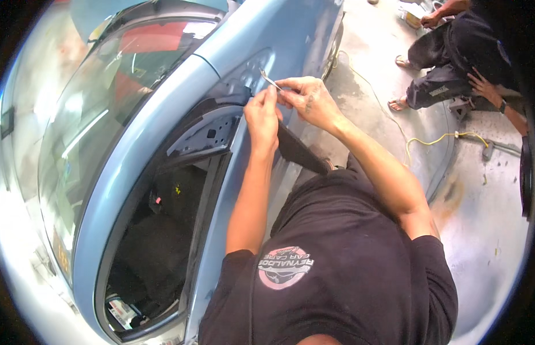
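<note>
My right hand (309, 100) is closed on a slim metal tool (270, 80) beside a recessed opening (250, 75) in the car's light blue bodywork (295, 37). My left hand (262, 118) is closed just left of it, fingertips at the tool's lower end; what they grip is hidden. Below the opening, a window frame holds a triangular metal plate with holes (211, 135) above the dark window (158, 241). A dark flat piece (302, 152) extends below my hands toward the lower right.
The car's windscreen (86, 132) fills the left side. At the upper right a person in dark clothes (480, 46) and sandals stands by some equipment, one hand (483, 86) spread. A yellow cord (428, 141) runs over the concrete floor (463, 241).
</note>
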The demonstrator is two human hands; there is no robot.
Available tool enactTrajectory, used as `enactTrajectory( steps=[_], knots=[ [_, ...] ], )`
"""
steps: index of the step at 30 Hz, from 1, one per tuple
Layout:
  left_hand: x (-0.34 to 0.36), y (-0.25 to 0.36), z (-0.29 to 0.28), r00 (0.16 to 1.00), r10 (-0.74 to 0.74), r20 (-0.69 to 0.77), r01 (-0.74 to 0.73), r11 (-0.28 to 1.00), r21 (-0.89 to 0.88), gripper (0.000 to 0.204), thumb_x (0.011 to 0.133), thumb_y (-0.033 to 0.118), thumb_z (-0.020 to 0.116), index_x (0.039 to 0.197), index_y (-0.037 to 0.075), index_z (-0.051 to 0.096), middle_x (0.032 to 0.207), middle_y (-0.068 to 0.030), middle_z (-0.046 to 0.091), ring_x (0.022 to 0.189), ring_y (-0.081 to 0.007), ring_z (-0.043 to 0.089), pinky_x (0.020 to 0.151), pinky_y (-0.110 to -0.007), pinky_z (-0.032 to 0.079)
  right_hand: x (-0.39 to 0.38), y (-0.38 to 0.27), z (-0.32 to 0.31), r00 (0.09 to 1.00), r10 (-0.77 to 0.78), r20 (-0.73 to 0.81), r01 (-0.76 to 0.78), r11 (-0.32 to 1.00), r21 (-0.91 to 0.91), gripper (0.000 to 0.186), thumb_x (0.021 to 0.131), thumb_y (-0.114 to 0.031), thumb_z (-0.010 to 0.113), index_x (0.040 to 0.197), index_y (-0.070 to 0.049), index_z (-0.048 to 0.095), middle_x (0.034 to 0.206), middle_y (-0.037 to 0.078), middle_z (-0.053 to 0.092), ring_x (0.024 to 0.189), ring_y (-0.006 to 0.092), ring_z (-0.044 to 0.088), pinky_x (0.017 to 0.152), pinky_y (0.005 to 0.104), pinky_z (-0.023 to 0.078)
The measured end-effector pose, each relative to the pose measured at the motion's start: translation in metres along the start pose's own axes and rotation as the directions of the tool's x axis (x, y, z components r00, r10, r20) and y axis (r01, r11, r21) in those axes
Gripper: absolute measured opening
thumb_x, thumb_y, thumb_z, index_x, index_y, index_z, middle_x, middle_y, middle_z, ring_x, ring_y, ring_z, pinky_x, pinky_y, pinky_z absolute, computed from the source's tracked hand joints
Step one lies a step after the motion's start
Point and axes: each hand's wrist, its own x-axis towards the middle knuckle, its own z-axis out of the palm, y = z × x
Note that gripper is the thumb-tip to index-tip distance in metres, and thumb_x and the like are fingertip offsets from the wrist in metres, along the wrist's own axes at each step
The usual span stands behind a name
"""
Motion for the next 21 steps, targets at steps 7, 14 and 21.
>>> enactTrajectory(
  steps=[7,14,21],
  knots=[
    [0.023,-0.015,0.006,0.998,-0.018,-0.062,0.009,0.990,-0.143,0.020,0.098,0.019,0.068,0.094,0.001,0.073,0.073,-0.0015,0.066,0.052,-0.0067,0.050,0.049,-0.022,0.038,-0.017,-0.024,-0.011,0.999,0.013,0.046,-0.004,0.985,-0.173,0.038,0.092,-0.013,0.059,0.127,-0.002,0.067,0.092,0.024,0.068,0.082,0.0336,0.068,0.074,0.0384,0.053],
    [0.023,-0.015,0.007,0.991,-0.020,-0.134,-0.002,0.986,-0.164,0.016,0.097,0.014,0.068,0.096,-0.001,0.073,0.078,-0.0039,0.070,0.055,-0.0066,0.052,0.051,-0.022,0.039,-0.024,-0.016,0.001,0.998,-0.031,-0.058,0.024,0.993,-0.118,0.036,0.091,-0.011,0.058,0.125,-0.002,0.068,0.095,0.028,0.069,0.081,0.0394,0.070,0.075,0.0412,0.054],
    [0.014,-0.004,0.005,0.988,-0.020,-0.156,-0.001,0.991,-0.136,0.016,0.097,0.010,0.067,0.101,-0.004,0.074,0.083,-0.0058,0.072,0.060,-0.0060,0.054,0.054,-0.021,0.040,-0.019,-0.014,0.012,0.991,-0.083,-0.102,0.078,0.996,-0.053,0.034,0.093,-0.010,0.057,0.124,-0.002,0.069,0.096,0.028,0.068,0.084,0.0411,0.070,0.076,0.0432,0.054]
  ],
)
